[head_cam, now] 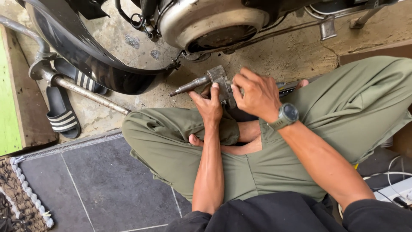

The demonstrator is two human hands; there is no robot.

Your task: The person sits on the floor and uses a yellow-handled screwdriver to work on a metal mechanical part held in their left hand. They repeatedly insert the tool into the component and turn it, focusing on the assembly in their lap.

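Note:
I sit cross-legged in olive trousers on the floor. My left hand (209, 104) grips a grey metal part (213, 79) from below, a blocky housing with a shaft pointing out to the left. Over the right end of that part my right hand (253, 92) is closed, a grey watch on its wrist. A dark handle-like piece (288, 86) pokes out to the right past my right hand; what it is cannot be made out.
A scooter's black fender (81, 51) and round metal engine cover (210, 21) stand just ahead on stained concrete. A metal stand bar (86, 92) and two black striped sandals (62, 114) lie at left. Dark tiles and a woven mat (23, 202) at lower left; white cables (397, 187) at right.

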